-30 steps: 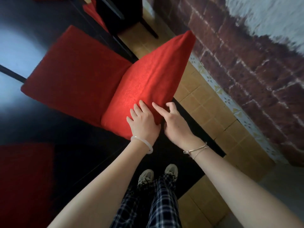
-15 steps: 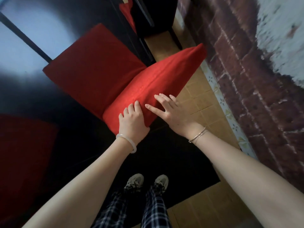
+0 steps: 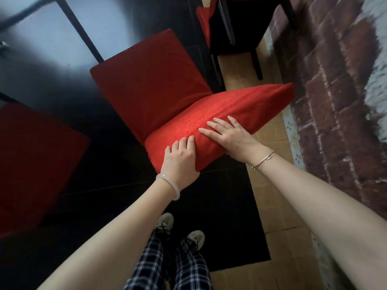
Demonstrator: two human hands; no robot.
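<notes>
A red back cushion (image 3: pixel 240 109) stands tilted on the rear of a dark bench, leaning over toward the brick wall. A flat red seat cushion (image 3: pixel 150 84) lies in front of it. My left hand (image 3: pixel 181 159) grips the back cushion's near lower corner, fingers curled over its face. With straight, spread fingers, my right hand (image 3: pixel 228 135) lies flat on the cushion's face. A pale bangle sits on my left wrist and thin bracelets on my right.
Another red cushion (image 3: pixel 35 162) lies on the bench at left. A glossy dark table (image 3: pixel 48 49) is beyond the seat. The brick wall (image 3: pixel 335 91) runs along the right over tan floor tiles (image 3: pixel 278 206). A dark chair (image 3: pixel 236 28) stands at the top. My feet are below.
The back cushion has tipped lower toward the wall. My right hand has slid further up onto its face and flattened. The camera view has shifted left.
</notes>
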